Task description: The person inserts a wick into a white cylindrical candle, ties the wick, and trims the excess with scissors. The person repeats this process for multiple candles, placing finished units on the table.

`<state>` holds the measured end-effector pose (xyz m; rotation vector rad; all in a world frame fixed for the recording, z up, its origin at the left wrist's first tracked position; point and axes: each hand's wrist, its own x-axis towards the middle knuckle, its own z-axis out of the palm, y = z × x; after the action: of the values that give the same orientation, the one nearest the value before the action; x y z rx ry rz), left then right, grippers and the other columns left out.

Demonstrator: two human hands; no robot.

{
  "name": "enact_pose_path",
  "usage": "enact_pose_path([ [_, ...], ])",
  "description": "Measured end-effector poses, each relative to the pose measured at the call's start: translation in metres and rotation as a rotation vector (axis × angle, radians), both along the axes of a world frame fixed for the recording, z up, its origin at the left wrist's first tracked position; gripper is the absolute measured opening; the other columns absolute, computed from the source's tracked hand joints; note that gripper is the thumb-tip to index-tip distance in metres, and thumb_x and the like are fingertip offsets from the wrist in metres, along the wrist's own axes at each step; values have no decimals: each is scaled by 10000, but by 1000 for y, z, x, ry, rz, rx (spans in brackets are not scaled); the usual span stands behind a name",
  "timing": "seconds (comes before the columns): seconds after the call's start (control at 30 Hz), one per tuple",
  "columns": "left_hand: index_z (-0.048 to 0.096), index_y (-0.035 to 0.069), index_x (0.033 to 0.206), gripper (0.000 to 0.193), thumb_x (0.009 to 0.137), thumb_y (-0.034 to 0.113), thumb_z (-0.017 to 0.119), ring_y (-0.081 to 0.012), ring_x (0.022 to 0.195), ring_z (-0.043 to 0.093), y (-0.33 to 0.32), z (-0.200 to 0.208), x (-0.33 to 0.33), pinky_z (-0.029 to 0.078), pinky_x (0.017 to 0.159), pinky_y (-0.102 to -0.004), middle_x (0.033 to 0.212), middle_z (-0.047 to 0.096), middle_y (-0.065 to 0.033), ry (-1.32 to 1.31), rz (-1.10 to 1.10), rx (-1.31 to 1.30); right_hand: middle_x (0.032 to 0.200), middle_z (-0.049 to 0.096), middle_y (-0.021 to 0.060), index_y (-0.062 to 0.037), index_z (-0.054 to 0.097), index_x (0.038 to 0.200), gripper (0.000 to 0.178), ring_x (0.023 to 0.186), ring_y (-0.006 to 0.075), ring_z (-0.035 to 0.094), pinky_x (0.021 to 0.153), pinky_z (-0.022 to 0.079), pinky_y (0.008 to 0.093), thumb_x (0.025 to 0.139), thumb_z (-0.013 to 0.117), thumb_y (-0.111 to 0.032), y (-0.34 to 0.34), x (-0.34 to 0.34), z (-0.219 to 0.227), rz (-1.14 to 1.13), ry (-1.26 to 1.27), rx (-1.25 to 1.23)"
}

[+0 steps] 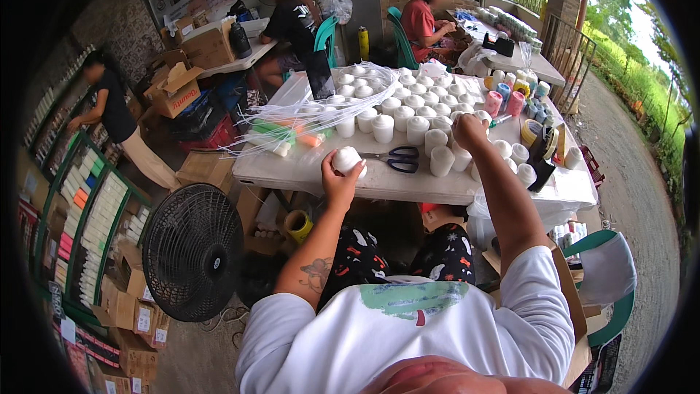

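Note:
My left hand (340, 181) is closed round a white candle (346, 160) at the near edge of the white table (306, 169). My right hand (470, 132) is over the near right of a crowd of white candles (418, 130), its fingers bent together; what they hold, if anything, is hidden. Black-handled scissors (402, 160) lie just right of my left hand. A loose bundle of long thin white strands (292, 118) spreads over the table's left side, across green and orange candles (310, 138).
Pink and blue rolls (515, 104), yellow tape (531, 131) and a black tape dispenser (543, 157) stand on the right. A black fan (193, 252) is at my left, with shelves (91, 211) beyond. One person (109, 113) stands there; two others sit behind the table.

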<state>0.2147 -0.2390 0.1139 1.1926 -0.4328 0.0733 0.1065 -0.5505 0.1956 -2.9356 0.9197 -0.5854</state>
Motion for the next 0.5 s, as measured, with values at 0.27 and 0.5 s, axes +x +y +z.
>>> enact_pose_path([
  [0.27,474,77,1221,493,893,425,595,-240,1034,608,38,91,-42,536,858,-319,1129,583,-86,492,-401,-573,849,660,120,-32,634,896,69,799,292,621,800,467,352,831,615,-16,140,-100,78,482,-624,451],
  [0.5,467,69,1222,549,898,507,534,-293,1084,594,28,110,-76,551,869,-339,1172,578,-105,556,-597,-525,825,633,31,-66,614,910,159,765,215,594,899,437,448,777,682,-13,205,-146,62,726,-606,106],
])
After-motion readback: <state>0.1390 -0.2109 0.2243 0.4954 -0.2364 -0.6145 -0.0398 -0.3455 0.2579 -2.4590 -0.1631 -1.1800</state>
